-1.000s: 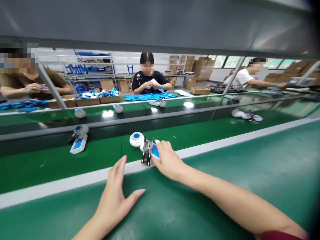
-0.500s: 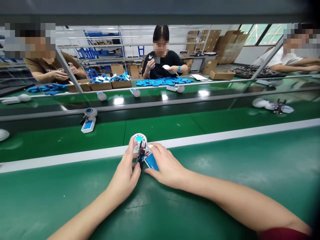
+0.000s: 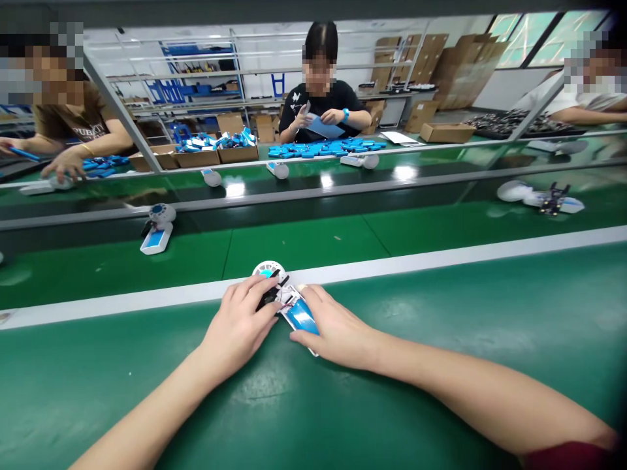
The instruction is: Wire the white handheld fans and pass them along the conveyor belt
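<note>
A white plastic housing (image 3: 290, 294) with a round slotted head and a straight handle lies tilted on the green work surface (image 3: 304, 411). In its handle sits a shiny blue battery pack (image 3: 301, 317), with thin wires near its upper end. My right hand (image 3: 337, 331) is closed around the handle from the right, thumb along its upper edge. My left hand (image 3: 236, 321) pinches a small black part (image 3: 267, 297) between thumb and fingers, against the junction of head and handle. My left fingers partly hide the black part and the round head.
Beyond a white strip (image 3: 122, 300) runs a green conveyor (image 3: 304, 238) bearing a similar housing (image 3: 157, 228) at left and another (image 3: 541, 196) at right. Across it, co-workers sit by blue battery packs (image 3: 323, 147) and cardboard boxes (image 3: 198, 160). A metal beam crosses overhead.
My left hand has turned palm-down over the black part, which now lies flatter against the housing. More of the blue battery shows. The left co-worker's hands have spread apart and lowered.
</note>
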`<state>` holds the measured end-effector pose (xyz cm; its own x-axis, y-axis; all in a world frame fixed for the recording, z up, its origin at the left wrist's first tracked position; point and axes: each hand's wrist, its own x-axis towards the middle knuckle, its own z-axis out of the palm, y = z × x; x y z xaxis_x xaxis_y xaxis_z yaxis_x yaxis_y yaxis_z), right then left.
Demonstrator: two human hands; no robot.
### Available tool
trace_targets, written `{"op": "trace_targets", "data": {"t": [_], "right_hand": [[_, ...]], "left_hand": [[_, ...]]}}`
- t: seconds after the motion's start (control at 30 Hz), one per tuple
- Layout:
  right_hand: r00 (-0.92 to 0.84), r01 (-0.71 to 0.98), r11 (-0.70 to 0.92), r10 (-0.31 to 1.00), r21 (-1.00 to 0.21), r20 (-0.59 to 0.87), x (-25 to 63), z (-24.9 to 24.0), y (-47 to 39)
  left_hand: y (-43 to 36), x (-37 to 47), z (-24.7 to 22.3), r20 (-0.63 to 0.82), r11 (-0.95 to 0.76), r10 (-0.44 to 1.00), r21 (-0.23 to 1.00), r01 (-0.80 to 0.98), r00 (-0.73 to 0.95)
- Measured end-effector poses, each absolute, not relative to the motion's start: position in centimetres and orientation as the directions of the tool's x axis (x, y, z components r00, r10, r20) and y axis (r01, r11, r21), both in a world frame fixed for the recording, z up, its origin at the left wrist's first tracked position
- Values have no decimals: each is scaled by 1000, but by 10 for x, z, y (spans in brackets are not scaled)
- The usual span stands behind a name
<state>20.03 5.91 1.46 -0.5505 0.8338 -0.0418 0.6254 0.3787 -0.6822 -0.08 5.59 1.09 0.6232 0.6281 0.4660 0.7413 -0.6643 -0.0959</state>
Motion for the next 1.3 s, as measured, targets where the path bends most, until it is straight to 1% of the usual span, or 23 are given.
{"op": "trace_targets", "data": {"t": [0.1,0.17,0.2,0.27,0.33,0.5,0.57,0.63,0.7,0.77,0.83,0.9,1.07,1.23,1.3], "right_hand": [[-552,650,391,833,-652,-51,201,15,58],[-548,643,430,836,-634,11,201,14,59],[-541,626,457,838,-632,69,201,13,60],[-539,572,519,821,-635,186,201,10,64],[-566,504,561,789,-657,239,200,5,70],[-652,350,515,734,-782,191,198,-7,84],[-670,278,496,714,-823,204,198,-10,85],[-671,221,483,706,-848,227,197,-10,85],[-662,209,479,711,-853,236,196,-8,85],[-642,246,468,734,-849,219,196,-5,83],[-612,285,449,765,-847,200,195,-1,81],[-584,292,438,786,-850,204,195,2,79],[-527,267,470,802,-841,281,194,2,75],[-512,294,510,798,-808,317,193,-1,72],[-525,332,535,789,-777,319,193,-1,71]], "left_hand": [[55,2,7,510,-675,573,-151,722,642],[54,3,6,522,-672,567,-155,724,638],[54,4,5,529,-667,579,-131,734,620],[53,6,6,552,-656,616,-35,754,562],[51,9,6,572,-661,640,71,747,512],[51,13,6,600,-687,656,223,691,459],[52,13,6,561,-653,712,308,692,423],[52,13,6,509,-600,779,431,674,368],[52,12,7,447,-526,843,560,641,301],[52,10,8,380,-453,888,634,626,258],[51,10,10,328,-428,903,633,645,277],[51,10,11,310,-451,893,600,661,327],[49,13,9,280,-489,872,511,707,401],[44,16,4,315,-550,832,357,755,457],[42,18,4,328,-564,820,328,758,469]]}}
